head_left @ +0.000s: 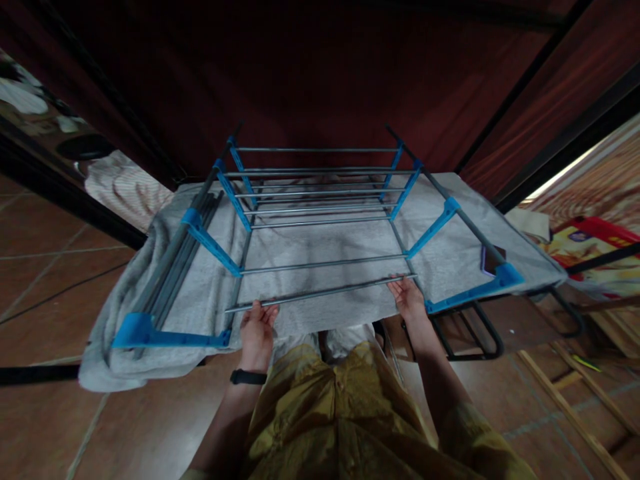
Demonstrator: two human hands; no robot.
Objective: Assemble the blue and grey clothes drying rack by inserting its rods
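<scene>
A rack of grey metal rods and blue plastic connectors (320,220) lies on a grey cloth (320,243) spread over a low surface. My left hand (257,333) and my right hand (409,298) both grip the nearest loose metal rod (320,293), one near each end. The rod runs slightly uphill from left to right, between the front blue connector at the left (150,331) and the one at the right (480,287). A dark band is on my left wrist.
A bundle of spare rods (175,267) lies along the rack's left side. A dark phone-like object (491,260) rests on the cloth at right. A black metal frame (480,333) and wooden slats (575,413) lie on the tiled floor at right.
</scene>
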